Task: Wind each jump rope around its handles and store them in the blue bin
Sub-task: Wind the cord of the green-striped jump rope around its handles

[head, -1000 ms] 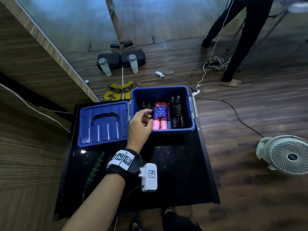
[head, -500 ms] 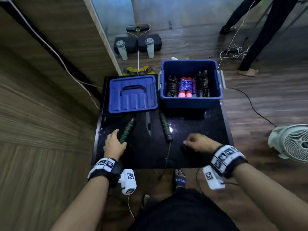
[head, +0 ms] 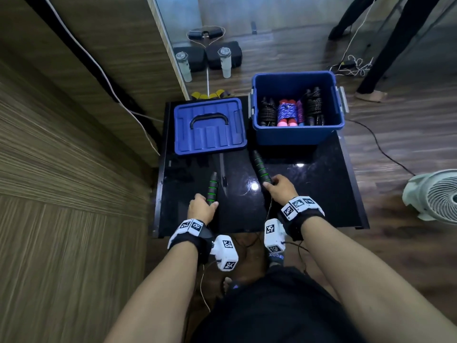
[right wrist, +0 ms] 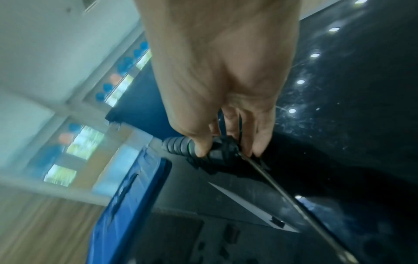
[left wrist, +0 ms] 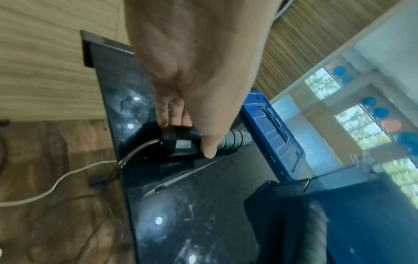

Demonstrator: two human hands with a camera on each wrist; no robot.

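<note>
A black jump rope with green-ringed handles lies on the glossy black table (head: 309, 194). My left hand (head: 201, 207) grips the near end of the left handle (head: 212, 188), thumb and fingers curled round it (left wrist: 181, 141). My right hand (head: 280, 189) grips the near end of the right handle (head: 261, 169), shown in the right wrist view (right wrist: 212, 150). The thin cord (right wrist: 282, 192) hangs off the table's front edge. The blue bin (head: 296, 134) stands at the back right and holds several wound ropes (head: 286, 112), black, blue and pink.
The bin's blue lid (head: 209, 127) lies upside down at the table's back left. A wood-panel wall runs along the left. A white fan (head: 435, 196) stands on the floor at right. Cables and another person's legs (head: 385, 45) are beyond the bin.
My left hand drew back from the bin to the left handle and closed round it. My right hand came into view, moved forward and took the right handle. The head view tilted down.
</note>
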